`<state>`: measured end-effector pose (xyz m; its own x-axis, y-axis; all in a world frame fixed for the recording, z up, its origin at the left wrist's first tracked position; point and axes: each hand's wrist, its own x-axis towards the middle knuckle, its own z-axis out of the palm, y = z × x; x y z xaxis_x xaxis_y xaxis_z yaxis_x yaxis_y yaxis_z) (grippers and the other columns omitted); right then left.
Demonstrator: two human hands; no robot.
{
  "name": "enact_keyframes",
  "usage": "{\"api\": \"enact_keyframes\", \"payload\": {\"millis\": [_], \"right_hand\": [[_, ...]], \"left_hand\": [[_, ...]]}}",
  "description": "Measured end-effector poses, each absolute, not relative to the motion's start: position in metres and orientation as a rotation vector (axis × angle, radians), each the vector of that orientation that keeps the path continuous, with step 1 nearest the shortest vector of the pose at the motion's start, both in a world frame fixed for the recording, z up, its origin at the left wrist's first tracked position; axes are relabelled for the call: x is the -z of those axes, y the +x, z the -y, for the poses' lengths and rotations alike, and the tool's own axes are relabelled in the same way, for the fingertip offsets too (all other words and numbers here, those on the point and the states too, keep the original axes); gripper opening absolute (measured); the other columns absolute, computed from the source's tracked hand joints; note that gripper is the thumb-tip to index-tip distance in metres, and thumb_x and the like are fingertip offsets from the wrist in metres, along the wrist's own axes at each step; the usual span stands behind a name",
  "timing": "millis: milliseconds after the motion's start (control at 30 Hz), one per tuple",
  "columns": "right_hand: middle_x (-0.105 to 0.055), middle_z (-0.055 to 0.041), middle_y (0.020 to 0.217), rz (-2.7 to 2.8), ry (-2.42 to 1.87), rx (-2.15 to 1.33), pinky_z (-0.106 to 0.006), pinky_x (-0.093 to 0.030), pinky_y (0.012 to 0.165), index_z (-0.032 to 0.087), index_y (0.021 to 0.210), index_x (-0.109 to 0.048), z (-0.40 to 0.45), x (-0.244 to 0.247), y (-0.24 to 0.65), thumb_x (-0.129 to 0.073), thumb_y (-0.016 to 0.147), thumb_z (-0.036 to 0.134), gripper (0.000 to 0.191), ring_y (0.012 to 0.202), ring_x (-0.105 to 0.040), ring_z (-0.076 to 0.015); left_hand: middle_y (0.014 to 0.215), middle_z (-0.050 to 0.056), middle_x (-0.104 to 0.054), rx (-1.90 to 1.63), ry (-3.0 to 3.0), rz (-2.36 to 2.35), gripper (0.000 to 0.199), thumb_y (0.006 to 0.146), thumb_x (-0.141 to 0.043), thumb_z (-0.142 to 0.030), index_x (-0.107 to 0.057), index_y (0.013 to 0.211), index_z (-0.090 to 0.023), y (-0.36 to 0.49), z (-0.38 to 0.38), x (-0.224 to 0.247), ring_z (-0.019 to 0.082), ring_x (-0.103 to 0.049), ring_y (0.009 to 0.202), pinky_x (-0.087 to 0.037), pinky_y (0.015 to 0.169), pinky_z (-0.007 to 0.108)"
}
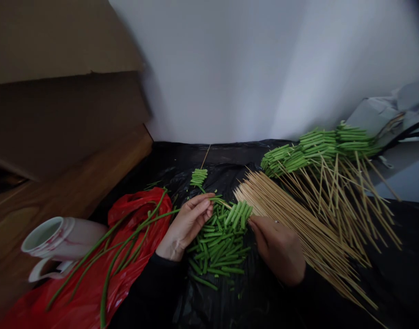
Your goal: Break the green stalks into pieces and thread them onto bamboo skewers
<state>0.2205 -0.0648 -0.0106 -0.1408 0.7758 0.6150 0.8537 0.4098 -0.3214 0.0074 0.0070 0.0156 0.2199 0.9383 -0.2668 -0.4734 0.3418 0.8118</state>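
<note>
My right hand (280, 249) is closed round the near end of a bamboo skewer, close below several pieces of long green bean (239, 214) threaded side by side on it. The skewer's bare tip (226, 204) points up and left toward my left hand (190, 219). My left thumb and fingers pinch a short green bean piece (215, 198) near that tip. Whether the tip touches the piece, I cannot tell. Beneath both hands lies a loose pile of cut bean pieces (218, 253) on black plastic sheeting (196, 301).
Many bare bamboo skewers (292, 214) lie right of the pile. Filled bean skewers (315, 146) are stacked at the back right; one more (198, 177) lies behind my left hand. Uncut beans (127, 246) rest on a red plastic bag (144, 260), beside a white mug (68, 237).
</note>
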Motion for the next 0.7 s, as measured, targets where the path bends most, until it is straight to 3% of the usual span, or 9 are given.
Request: {"api": "enact_keyframes", "payload": {"millis": [167,333,400,500,700], "right_hand": [[-0.069,-0.0047,0.074,1.939,-1.362,0.109,-0.026,-0.041,0.063,0.016,0.092,-0.068,0.0646,0.0123,0.2205,-0.046,0.100,0.022,0.024,0.064,-0.063,-0.0144],[-0.070,-0.0046,0.076,1.934,-1.340,0.119,-0.027,-0.040,0.062,0.016,0.091,-0.068,0.0650,0.0121,0.2198,-0.047,0.100,0.022,0.024,0.065,-0.064,-0.0143],[-0.070,-0.0044,0.077,1.935,-1.342,0.113,-0.027,-0.039,0.061,0.016,0.092,-0.068,0.0653,0.0123,0.2195,-0.047,0.100,0.022,0.024,0.065,-0.064,-0.0139],[-0.070,-0.0044,0.078,1.932,-1.367,0.101,-0.027,-0.039,0.060,0.017,0.092,-0.068,0.0656,0.0129,0.2193,-0.046,0.100,0.023,0.024,0.065,-0.063,-0.0137],[-0.069,-0.0038,0.075,1.941,-1.386,0.084,-0.027,-0.038,0.061,0.017,0.087,-0.067,0.0654,0.0124,0.2184,-0.046,0.100,0.023,0.026,0.064,-0.062,-0.0137]], "left_hand": [[0.071,-0.001,-0.066,-1.165,0.717,-0.874,0.029,0.061,-0.089,-0.022,-0.076,0.086,-0.013,0.0054,-0.0080,-0.0126,0.004,-0.057,0.063,-0.048,0.064,0.015],[0.094,0.002,-0.072,-1.161,0.695,-0.863,0.027,0.070,-0.085,-0.031,-0.067,0.086,-0.019,0.0065,-0.0069,-0.0153,0.014,-0.067,0.083,-0.054,0.076,0.027],[0.085,0.001,-0.071,-1.117,0.713,-0.876,0.026,0.073,-0.082,-0.033,-0.066,0.088,-0.019,0.0085,-0.0053,-0.0157,0.012,-0.066,0.073,-0.053,0.070,0.026],[0.069,-0.003,-0.061,-1.111,0.743,-0.897,0.027,0.074,-0.081,-0.033,-0.070,0.092,-0.015,0.0112,-0.0040,-0.0124,0.004,-0.052,0.056,-0.046,0.058,0.018],[0.079,0.002,-0.063,-1.034,0.676,-0.875,0.034,0.075,-0.080,-0.028,-0.075,0.105,-0.013,0.0118,-0.0048,-0.0071,0.007,-0.056,0.070,-0.047,0.067,0.020]]}}
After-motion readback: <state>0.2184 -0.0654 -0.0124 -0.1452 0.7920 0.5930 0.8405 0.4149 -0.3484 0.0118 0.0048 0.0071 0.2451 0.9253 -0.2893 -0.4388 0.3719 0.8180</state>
